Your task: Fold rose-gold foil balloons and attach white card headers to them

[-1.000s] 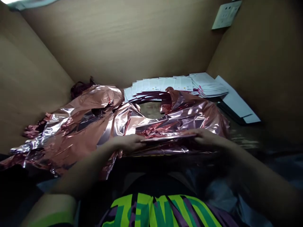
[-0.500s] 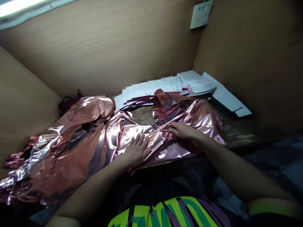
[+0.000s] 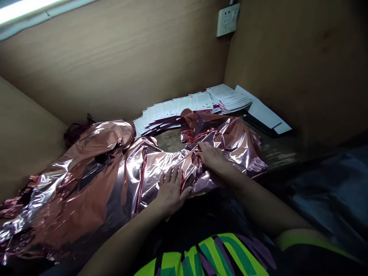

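- Fingers [image 3: 172, 177] of left hand [image 3: 171, 190]: spread wide, pressed flat on rose-gold foil balloon [image 3: 155, 165] at the bench's near edge.
- Right hand [image 3: 211, 156]: fingers curled, pinching a balloon fold just beyond.
- Foil pile [image 3: 71, 184]: lies toward the left edge.
- White cards [image 3: 178, 109]: fanned along the far edge.

Packing workstation: wooden booth walls [image 3: 115, 65], stacked white packets [image 3: 184, 107].
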`<action>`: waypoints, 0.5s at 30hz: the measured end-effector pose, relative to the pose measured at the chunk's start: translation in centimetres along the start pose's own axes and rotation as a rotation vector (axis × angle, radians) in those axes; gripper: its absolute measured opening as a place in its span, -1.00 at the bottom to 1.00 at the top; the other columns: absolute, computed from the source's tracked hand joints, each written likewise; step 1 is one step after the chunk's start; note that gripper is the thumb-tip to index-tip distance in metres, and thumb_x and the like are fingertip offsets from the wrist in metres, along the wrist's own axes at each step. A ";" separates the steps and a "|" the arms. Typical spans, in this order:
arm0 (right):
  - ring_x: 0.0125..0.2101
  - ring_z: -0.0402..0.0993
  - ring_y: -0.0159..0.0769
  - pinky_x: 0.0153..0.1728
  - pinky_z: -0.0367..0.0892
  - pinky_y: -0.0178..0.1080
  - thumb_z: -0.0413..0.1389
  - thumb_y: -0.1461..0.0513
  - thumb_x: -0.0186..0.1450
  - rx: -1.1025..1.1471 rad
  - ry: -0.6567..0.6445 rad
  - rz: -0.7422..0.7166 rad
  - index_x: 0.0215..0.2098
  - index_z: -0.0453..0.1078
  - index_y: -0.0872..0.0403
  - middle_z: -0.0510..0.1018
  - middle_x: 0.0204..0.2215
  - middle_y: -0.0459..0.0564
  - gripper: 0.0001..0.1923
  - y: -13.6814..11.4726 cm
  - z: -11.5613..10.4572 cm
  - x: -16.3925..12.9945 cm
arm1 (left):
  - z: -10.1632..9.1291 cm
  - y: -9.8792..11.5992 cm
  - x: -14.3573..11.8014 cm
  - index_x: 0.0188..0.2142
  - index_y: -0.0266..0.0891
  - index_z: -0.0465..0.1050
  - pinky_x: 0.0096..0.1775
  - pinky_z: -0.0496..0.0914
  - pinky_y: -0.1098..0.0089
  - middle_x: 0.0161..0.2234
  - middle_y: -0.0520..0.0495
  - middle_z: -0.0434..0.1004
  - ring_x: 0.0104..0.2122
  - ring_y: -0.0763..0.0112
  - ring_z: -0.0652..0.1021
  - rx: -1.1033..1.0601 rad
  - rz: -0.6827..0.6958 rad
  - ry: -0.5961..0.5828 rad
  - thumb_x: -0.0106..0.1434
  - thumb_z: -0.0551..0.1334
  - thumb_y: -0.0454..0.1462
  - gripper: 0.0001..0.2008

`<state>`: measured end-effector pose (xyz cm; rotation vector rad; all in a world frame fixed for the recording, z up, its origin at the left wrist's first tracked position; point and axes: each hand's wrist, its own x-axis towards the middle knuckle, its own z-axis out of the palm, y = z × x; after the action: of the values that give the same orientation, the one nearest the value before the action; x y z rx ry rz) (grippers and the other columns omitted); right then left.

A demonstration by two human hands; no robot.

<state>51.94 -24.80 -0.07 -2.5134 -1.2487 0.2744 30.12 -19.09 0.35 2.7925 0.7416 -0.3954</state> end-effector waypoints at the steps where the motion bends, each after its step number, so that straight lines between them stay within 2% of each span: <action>1: -0.10 0.49 -0.06 -0.18 0.31 -0.15 0.02 0.11 0.40 0.004 0.035 0.016 0.11 0.29 0.08 0.44 0.03 0.21 -0.64 -0.1 0.1 0.0 | 0.0 0.1 0.0 0.41 -0.31 -0.14 0.33 -0.18 -0.07 0.43 -0.18 -0.27 0.39 -0.01 -0.14 -0.029 -0.025 0.025 0.39 -0.15 0.12 -0.23; 3: -0.09 0.48 -0.08 -0.14 0.32 -0.16 0.09 0.10 0.37 0.060 0.091 0.038 0.09 0.31 0.09 0.46 0.00 0.19 -0.62 0.2 0.1 0.0 | -0.3 0.3 0.0 0.39 -0.27 -0.05 0.30 -0.05 -0.09 0.42 -0.20 -0.16 0.36 -0.09 0.00 -0.080 -0.080 0.071 0.36 -0.12 0.15 -0.22; 5: -0.11 0.49 -0.16 -0.13 0.34 -0.22 0.18 0.13 0.32 0.229 0.064 0.011 0.08 0.34 0.09 0.52 -0.08 0.12 -0.60 1.0 -0.3 0.1 | -0.8 0.3 -0.1 0.37 -0.25 0.00 0.25 0.05 -0.11 0.39 -0.25 -0.05 0.31 -0.15 0.11 -0.102 -0.117 0.118 0.30 -0.02 0.20 -0.18; 8: -0.25 0.52 -0.30 -0.23 0.37 -0.30 0.29 0.23 0.20 0.566 -0.206 -0.079 0.11 0.33 0.08 0.58 -0.22 0.01 -0.48 2.3 -1.0 0.0 | -1.4 -0.1 -0.5 0.36 -0.26 -0.01 0.19 0.17 -0.04 0.30 -0.33 0.14 0.23 -0.15 0.22 -0.073 -0.118 0.176 0.15 0.20 0.21 -0.03; 10: -0.33 0.50 -0.33 -0.30 0.36 -0.32 0.34 0.28 0.11 0.675 -0.338 -0.105 0.00 0.40 0.10 0.58 -0.30 -0.05 -0.51 2.8 -1.3 -0.1 | -1.7 -0.8 -0.7 0.37 -0.26 -0.03 0.15 0.23 0.03 0.23 -0.34 0.24 0.18 -0.11 0.29 -0.023 -0.091 0.161 0.06 0.32 0.15 0.03; 13: -0.32 0.47 -0.35 -0.31 0.33 -0.35 0.36 0.30 0.03 0.730 -0.303 -0.081 -0.26 0.44 0.14 0.54 -0.37 -0.10 -0.69 2.4 -1.8 -0.8 | -2.1 -2.4 -1.2 0.35 -0.25 0.03 0.11 0.27 0.05 0.17 -0.32 0.31 0.13 -0.11 0.34 0.050 -0.033 0.080 -0.01 0.40 0.03 0.04; 15: -0.31 0.46 -0.38 -0.32 0.31 -0.38 0.36 0.29 0.04 0.736 -0.251 -0.047 -0.32 0.42 0.12 0.52 -0.37 -0.14 -0.73 1.7 -2.2 -1.9 | -2.2 -3.8 -1.2 0.31 -0.27 0.13 0.08 0.30 0.04 0.14 -0.34 0.36 0.09 -0.14 0.38 0.058 0.039 0.070 -0.10 0.44 0.02 0.04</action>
<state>52.74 -27.74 1.45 -1.8480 -1.0310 0.8787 27.66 -15.79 2.25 2.8833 0.7008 -0.3185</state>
